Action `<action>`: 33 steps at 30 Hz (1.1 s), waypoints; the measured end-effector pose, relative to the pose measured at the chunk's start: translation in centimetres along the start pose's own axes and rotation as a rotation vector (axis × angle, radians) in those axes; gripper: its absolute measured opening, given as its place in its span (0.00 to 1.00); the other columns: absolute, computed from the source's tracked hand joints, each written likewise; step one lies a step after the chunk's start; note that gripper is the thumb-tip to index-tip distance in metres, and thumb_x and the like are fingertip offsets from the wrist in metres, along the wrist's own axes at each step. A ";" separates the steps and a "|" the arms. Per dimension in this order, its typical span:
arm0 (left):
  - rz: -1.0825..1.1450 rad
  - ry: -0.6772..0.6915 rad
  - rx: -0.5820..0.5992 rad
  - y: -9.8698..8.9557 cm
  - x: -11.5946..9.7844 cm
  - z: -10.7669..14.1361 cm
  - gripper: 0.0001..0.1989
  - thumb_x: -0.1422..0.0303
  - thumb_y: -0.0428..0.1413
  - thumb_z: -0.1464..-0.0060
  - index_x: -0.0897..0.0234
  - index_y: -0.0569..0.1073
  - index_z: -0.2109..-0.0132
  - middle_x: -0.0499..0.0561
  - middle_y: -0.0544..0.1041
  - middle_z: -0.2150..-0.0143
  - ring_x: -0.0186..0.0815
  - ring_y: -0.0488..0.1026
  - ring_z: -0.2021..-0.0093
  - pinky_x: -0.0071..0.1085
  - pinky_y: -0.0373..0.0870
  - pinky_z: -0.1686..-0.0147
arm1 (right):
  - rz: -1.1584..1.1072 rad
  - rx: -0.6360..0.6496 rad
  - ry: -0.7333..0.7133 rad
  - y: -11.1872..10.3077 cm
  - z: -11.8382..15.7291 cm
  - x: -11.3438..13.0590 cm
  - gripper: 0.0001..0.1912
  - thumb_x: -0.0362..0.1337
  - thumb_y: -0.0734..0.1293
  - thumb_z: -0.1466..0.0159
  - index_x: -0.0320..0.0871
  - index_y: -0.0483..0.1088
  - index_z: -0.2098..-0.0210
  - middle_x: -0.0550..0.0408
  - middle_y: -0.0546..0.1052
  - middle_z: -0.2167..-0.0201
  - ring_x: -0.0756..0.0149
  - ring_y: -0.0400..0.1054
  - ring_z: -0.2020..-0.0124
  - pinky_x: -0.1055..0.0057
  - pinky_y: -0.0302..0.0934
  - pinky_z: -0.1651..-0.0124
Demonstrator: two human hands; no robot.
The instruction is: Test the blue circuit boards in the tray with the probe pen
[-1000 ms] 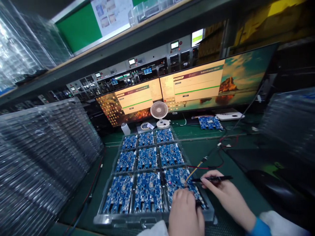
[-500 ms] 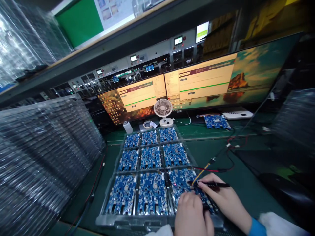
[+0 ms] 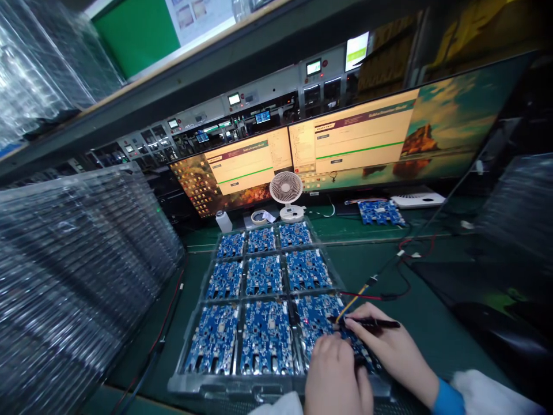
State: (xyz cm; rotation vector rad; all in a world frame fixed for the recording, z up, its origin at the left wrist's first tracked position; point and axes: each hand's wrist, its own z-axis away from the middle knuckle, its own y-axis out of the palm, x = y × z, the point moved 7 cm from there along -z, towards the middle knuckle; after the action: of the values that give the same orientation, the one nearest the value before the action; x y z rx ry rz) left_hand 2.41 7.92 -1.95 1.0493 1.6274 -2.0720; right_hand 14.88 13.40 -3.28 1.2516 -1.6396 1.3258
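Pinched in the closed fingers of the right hand [image 3: 391,351], a black probe [image 3: 374,324] is held against the near-right circuit board [image 3: 322,325] in the clear tray [image 3: 190,383]; the left hand [image 3: 337,374] is pressed flat, empty, on that board. Neighbouring contacts could be bridged by a slipped tip.

A small white fan [image 3: 286,190] stands before two lit monitors [image 3: 354,144].

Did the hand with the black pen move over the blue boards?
Yes. The right hand slid the black pen left, so its tip now sits over the near-right board in the tray, instead of beside the tray's right edge.
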 end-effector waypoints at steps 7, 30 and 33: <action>0.012 -0.010 -0.015 -0.3 -0.1 0.1 0.23 0.70 0.46 0.44 0.74 0.69 0.44 0.65 0.69 0.43 0.51 0.62 0.40 0.49 0.52 0.34 | -0.008 -0.002 0.010 -0.1 0.1 0.1 0.33 0.68 0.64 0.39 0.41 0.71 0.72 0.50 0.68 0.70 0.58 0.65 0.67 0.70 0.65 0.65; 0.230 -0.096 -0.206 -2.8 1.1 0.5 0.18 0.64 0.41 0.36 0.66 0.70 0.48 0.58 0.72 0.48 0.40 0.66 0.46 0.38 0.59 0.42 | -0.323 -0.086 -0.061 -3.7 2.2 3.8 0.28 0.60 0.69 0.33 0.39 0.65 0.69 0.52 0.64 0.70 0.66 0.63 0.73 0.77 0.64 0.73; 0.193 -0.080 -0.205 -2.8 0.8 0.7 0.18 0.64 0.42 0.36 0.66 0.70 0.48 0.57 0.72 0.48 0.41 0.66 0.46 0.39 0.59 0.42 | -0.364 -0.031 -0.066 -3.1 2.2 4.1 0.29 0.60 0.68 0.32 0.39 0.64 0.69 0.53 0.64 0.70 0.67 0.63 0.73 0.77 0.63 0.72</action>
State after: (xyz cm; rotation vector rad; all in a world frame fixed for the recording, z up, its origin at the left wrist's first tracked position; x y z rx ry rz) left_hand -0.14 8.33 -0.43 0.9980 1.5913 -1.7601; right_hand 16.69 10.15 0.92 1.5045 -1.3855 1.0408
